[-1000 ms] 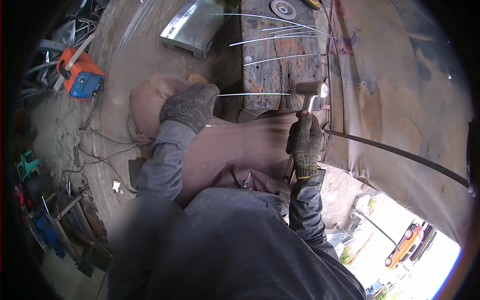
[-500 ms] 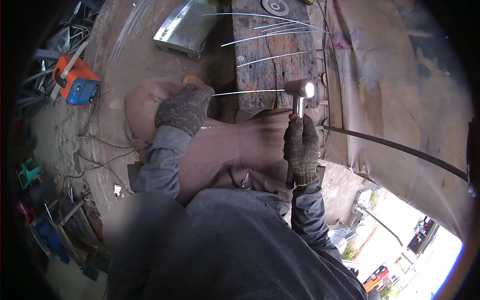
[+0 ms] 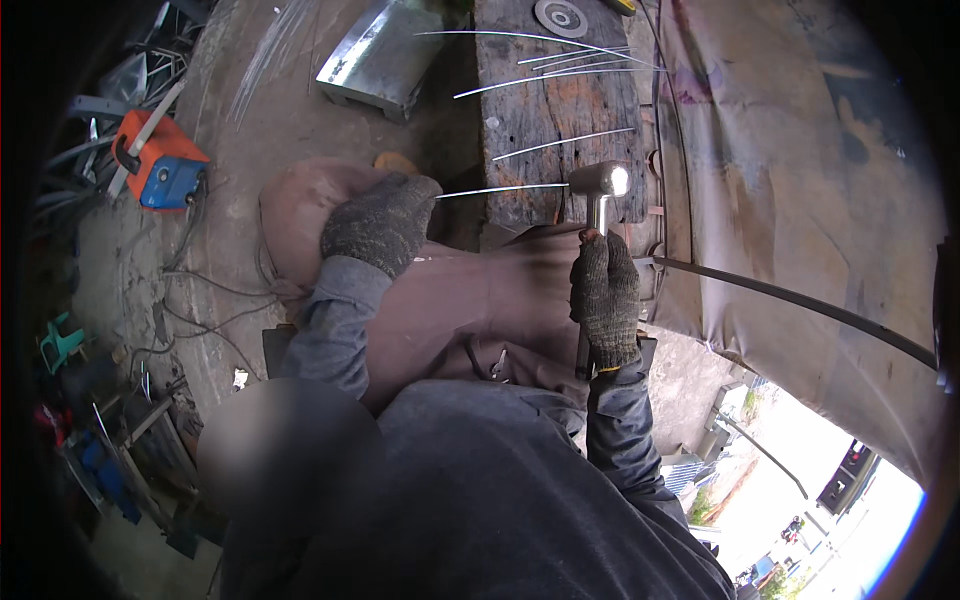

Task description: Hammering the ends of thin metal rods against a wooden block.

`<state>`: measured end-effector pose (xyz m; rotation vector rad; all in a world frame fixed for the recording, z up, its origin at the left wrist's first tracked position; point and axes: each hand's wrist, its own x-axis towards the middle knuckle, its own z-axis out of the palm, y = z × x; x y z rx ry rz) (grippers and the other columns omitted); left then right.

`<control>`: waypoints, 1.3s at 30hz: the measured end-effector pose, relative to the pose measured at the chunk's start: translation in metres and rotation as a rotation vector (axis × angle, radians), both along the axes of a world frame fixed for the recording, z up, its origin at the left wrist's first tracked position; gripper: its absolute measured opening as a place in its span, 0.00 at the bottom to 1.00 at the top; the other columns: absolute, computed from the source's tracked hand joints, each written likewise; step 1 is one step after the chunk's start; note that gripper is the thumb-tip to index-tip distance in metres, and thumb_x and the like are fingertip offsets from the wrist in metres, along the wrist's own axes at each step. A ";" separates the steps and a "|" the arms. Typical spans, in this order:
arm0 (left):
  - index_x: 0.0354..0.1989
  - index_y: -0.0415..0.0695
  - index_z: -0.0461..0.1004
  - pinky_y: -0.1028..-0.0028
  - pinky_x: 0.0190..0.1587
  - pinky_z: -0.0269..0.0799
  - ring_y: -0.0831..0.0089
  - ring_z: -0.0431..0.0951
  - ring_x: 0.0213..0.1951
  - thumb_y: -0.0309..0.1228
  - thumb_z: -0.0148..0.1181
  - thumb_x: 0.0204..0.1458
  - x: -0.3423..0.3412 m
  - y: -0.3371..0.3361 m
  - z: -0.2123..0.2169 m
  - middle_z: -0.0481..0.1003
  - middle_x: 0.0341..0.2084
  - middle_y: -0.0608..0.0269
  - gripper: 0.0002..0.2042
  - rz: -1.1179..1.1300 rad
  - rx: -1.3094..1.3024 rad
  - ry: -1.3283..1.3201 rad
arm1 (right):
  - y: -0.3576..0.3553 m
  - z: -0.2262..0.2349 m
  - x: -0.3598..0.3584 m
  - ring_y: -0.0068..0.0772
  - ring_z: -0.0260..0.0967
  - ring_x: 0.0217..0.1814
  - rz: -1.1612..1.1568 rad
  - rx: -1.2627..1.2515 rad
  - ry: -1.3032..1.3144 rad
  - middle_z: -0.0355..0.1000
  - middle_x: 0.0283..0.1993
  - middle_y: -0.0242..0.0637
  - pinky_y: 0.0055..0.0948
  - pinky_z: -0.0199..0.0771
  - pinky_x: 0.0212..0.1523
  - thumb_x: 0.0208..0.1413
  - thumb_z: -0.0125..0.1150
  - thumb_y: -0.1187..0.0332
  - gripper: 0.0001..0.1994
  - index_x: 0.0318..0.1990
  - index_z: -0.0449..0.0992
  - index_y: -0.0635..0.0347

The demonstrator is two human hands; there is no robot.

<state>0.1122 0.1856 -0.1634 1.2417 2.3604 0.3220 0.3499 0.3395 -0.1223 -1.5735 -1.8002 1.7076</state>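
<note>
My left hand (image 3: 380,222), in a dark knit glove, is closed on one end of a thin metal rod (image 3: 500,190). The rod runs right, over the near end of a worn wooden block (image 3: 540,110), to the head of a hammer (image 3: 598,180). My right hand (image 3: 607,300), gloved alike, grips the hammer's handle with the shiny metal head pointing away from me. Whether the head presses on the rod or hovers over it I cannot tell. Another short rod (image 3: 562,144) lies on the block just beyond.
Several more rods (image 3: 560,82) and a grinding disc (image 3: 560,18) lie on the block's far part. Left of it stands a bent sheet-metal piece (image 3: 380,60). An orange and blue machine (image 3: 160,160) with cables sits at the left. A brown tarp (image 3: 800,200) hangs on the right.
The view has shifted slightly. The short rod beyond the held one lies nearer to it on the block. Both hands keep their grips, and the hammer has barely moved.
</note>
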 end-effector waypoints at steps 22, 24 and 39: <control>0.54 0.58 0.76 0.56 0.51 0.74 0.53 0.79 0.49 0.45 0.50 0.65 0.016 0.015 -0.010 0.79 0.49 0.59 0.15 -0.042 0.168 -0.170 | -0.014 -0.013 -0.002 0.12 0.60 0.15 -0.059 0.010 0.104 0.66 0.21 0.22 0.19 0.59 0.13 0.70 0.55 0.58 0.11 0.48 0.76 0.54; 0.54 0.59 0.76 0.56 0.51 0.75 0.53 0.79 0.48 0.45 0.50 0.65 0.017 0.015 -0.006 0.79 0.48 0.60 0.14 -0.025 0.109 -0.197 | -0.010 -0.010 -0.005 0.11 0.60 0.16 0.012 -0.084 0.095 0.66 0.21 0.22 0.19 0.59 0.14 0.70 0.56 0.58 0.11 0.49 0.77 0.52; 0.56 0.55 0.72 0.53 0.46 0.73 0.49 0.79 0.46 0.39 0.49 0.65 0.011 0.018 -0.013 0.79 0.44 0.54 0.14 -0.028 -0.028 -0.264 | -0.009 -0.019 0.013 0.14 0.56 0.13 -0.118 -0.047 0.047 0.61 0.19 0.21 0.21 0.57 0.12 0.72 0.48 0.52 0.16 0.51 0.73 0.52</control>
